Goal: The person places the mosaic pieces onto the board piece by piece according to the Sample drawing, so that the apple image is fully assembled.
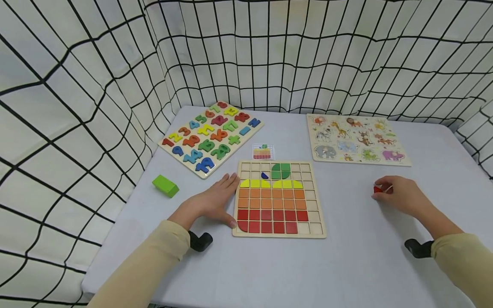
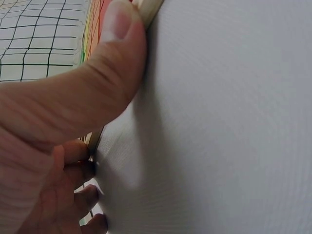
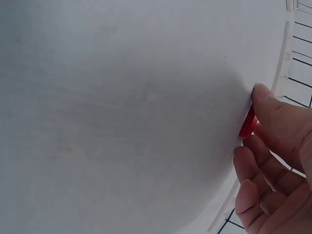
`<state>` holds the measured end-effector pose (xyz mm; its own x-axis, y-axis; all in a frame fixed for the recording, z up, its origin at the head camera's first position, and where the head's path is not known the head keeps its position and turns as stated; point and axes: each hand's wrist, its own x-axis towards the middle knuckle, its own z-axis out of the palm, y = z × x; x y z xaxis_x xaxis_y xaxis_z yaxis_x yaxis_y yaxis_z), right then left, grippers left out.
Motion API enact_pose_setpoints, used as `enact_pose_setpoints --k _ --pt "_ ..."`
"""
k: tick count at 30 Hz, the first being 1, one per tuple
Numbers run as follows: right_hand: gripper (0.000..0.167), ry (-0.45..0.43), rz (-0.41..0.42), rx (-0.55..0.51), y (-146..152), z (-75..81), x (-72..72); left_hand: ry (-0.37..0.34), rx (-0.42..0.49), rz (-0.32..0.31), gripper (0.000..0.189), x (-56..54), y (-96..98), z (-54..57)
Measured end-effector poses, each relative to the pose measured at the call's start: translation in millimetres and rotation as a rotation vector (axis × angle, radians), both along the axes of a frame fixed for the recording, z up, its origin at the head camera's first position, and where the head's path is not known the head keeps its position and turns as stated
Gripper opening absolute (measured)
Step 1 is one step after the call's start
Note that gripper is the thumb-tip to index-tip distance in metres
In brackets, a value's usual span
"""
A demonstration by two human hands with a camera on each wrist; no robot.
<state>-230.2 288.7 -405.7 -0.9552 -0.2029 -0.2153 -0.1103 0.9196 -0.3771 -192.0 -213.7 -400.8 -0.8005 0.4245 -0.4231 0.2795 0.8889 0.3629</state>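
Observation:
A wooden grid board [image 1: 314,205] lies mid-table, filled with red, orange and yellow rows, green pieces [image 1: 280,171] and a small dark blue piece [image 1: 264,175]. Bare cells show at its right side and bottom right corner. My left hand [image 1: 213,201] rests against the board's left edge, fingers extended and thumb at the lower corner; the left wrist view shows the thumb [image 2: 114,63] touching the rim. Well right of the board, my right hand [image 1: 400,194] pinches a small red piece [image 1: 377,189] close to the tabletop. Fingers partly hide this piece [image 3: 248,123] in the right wrist view.
A small picture card [image 1: 263,152] lies behind the board. Back left is a number and letter puzzle [image 1: 206,171]; back right, an animal puzzle [image 1: 360,160]. A green block [image 1: 165,186] sits at left. Black netting [image 1: 269,64] surrounds the table's back and sides.

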Motion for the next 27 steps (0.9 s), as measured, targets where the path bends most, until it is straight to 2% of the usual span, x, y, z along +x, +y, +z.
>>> enact_pose_setpoints --k 6,12,15,20,27 --pt "0.038 -0.004 0.001 -0.001 -2.2 -2.0 0.1 -0.001 0.003 0.002 0.128 -0.3 0.1 -0.2" --pt "0.038 0.013 -0.004 -0.021 -6.6 1.4 5.2 0.001 0.0 -0.006 0.128 -0.4 0.5 -1.8" --pt "0.039 0.024 0.0 -0.067 -13.8 3.7 10.0 0.0 -0.003 -0.001 0.127 0.2 0.5 -0.9" --pt "0.035 0.016 0.058 -0.178 -37.4 9.2 21.9 0.001 0.0 0.003 0.127 0.1 0.4 -0.9" --pt "0.03 -0.11 0.126 -0.377 -81.2 16.7 39.6 0.009 0.0 -0.005 0.128 0.0 0.6 -0.4"
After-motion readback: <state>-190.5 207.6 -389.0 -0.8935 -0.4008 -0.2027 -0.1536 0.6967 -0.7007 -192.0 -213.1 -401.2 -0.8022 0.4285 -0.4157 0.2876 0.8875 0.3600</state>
